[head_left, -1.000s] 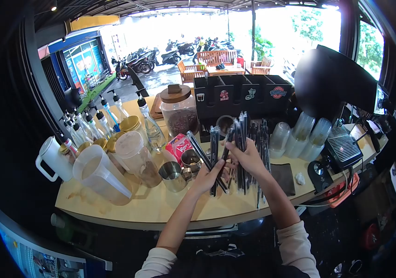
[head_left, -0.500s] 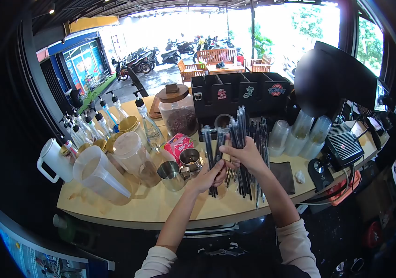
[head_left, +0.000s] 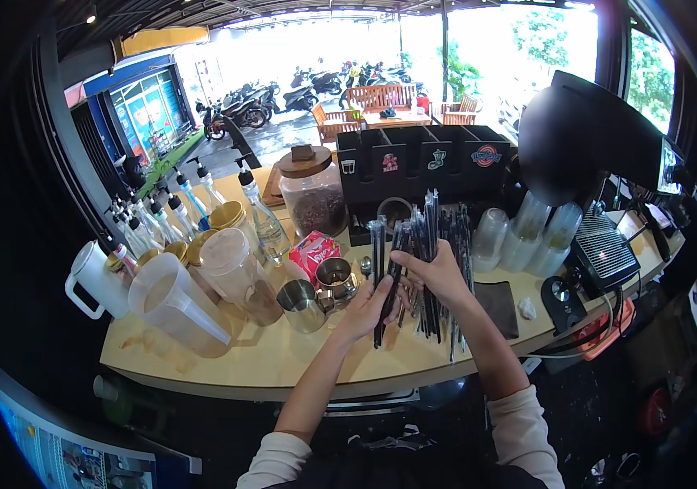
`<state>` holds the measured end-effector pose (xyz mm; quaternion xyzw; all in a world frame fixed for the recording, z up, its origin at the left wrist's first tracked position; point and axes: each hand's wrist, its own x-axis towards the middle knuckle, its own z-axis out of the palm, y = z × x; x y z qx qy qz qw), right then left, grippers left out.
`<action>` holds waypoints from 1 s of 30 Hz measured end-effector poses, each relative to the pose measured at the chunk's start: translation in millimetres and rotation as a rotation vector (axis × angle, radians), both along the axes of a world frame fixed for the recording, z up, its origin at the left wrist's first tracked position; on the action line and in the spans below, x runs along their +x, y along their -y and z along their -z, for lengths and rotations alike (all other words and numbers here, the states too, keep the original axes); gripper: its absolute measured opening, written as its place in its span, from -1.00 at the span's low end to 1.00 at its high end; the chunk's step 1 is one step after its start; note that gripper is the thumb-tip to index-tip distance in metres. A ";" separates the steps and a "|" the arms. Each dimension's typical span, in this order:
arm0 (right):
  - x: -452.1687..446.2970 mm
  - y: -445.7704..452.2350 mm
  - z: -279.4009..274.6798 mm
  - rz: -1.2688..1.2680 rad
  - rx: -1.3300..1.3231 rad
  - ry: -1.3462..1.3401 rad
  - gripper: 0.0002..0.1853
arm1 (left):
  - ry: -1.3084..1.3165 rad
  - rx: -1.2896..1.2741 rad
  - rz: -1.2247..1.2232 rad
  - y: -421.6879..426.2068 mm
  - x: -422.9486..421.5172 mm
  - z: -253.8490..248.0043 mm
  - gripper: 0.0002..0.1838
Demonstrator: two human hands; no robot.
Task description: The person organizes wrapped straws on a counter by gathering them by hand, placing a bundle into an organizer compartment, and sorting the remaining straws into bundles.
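My left hand [head_left: 361,311] is closed round a bunch of thin black straws [head_left: 377,248] in clear wrappers, held upright over the counter. My right hand [head_left: 436,275] grips a second, thicker bunch of wrapped black straws [head_left: 427,232] just to the right. Between the two bunches a few straws [head_left: 400,239] lean near both sets of fingers; which hand has them I cannot tell. More wrapped straws [head_left: 459,244] are gathered behind and right of my right hand. Left of my left hand stand a steel milk jug [head_left: 300,308] and a second metal cup [head_left: 335,279].
A black compartment holder [head_left: 422,175] stands at the back beside a wooden-lidded jar [head_left: 313,200]. Plastic pitchers [head_left: 177,306] and pump bottles [head_left: 263,224] fill the left. Stacked clear cups [head_left: 528,240], a dark cloth [head_left: 497,310] and a black machine [head_left: 605,253] are on the right.
The left bunch has shifted slightly right and stands straighter. Some straws now show between the two bunches, close to my right thumb. The right hand has barely moved.
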<state>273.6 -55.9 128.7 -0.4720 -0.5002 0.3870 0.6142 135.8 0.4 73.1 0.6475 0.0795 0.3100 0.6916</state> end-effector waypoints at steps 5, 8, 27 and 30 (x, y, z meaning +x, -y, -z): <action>2.2 -1.1 6.6 0.009 0.064 -0.087 -0.82 | 0.008 -0.077 0.111 0.7 -2.7 -3.4 -0.49; -0.4 2.4 1.3 0.008 0.075 -0.016 -0.81 | -0.012 -0.062 0.137 -3.7 -2.2 3.4 -0.52; -23.8 -6.1 17.7 0.377 0.122 0.087 -0.75 | -0.048 0.551 -0.400 -2.2 42.0 19.5 -0.34; -25.7 -1.2 11.7 0.302 0.084 0.161 -0.65 | -0.064 0.511 -0.367 -6.6 45.6 29.4 -0.50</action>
